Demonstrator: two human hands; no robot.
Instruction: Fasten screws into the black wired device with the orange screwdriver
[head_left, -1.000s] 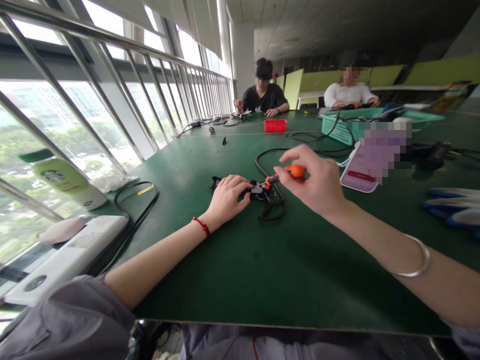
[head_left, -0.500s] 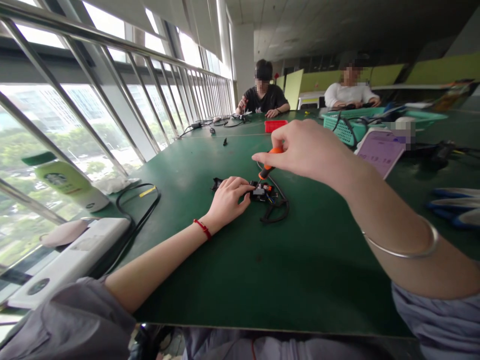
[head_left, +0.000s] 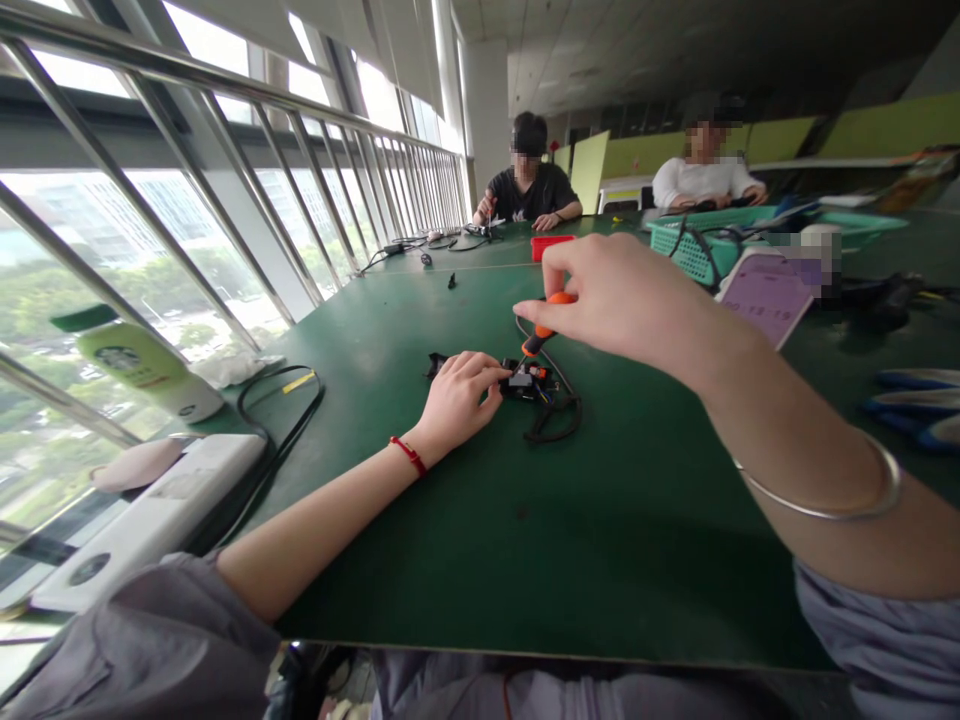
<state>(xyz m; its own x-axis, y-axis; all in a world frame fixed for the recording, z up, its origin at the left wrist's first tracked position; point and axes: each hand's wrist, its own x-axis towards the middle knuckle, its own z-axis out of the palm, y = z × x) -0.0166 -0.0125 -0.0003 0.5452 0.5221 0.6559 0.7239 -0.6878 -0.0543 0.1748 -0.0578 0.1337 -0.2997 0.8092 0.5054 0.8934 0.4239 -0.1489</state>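
Note:
My right hand [head_left: 607, 300] grips an orange-and-black screwdriver [head_left: 538, 335], fingers wrapped round its handle. The tool is tilted, its tip pointing down at a small black electrical device [head_left: 525, 380] with exposed inner parts and coloured wires. My left hand [head_left: 463, 395] is closed over the left part of this device, holding it on the green table [head_left: 465, 540]. My fingers hide some of the casing. From the device a black cable [head_left: 574, 415] curls round its right side. Exactly where the tip touches is too small to tell.
A phone [head_left: 769, 295] leans by a green basket [head_left: 686, 250] at right; blue-and-white gloves [head_left: 919, 408] lie nearer. Beyond my hand sits a red tray [head_left: 550, 246]. At left are a green bottle [head_left: 142, 365], a black cable [head_left: 300, 435] and a white box [head_left: 161, 510]. Two people sit across the table.
The view has shifted slightly. My right hand stays on the screwdriver, its wrist turned a little, and my left hand keeps its hold on the device.

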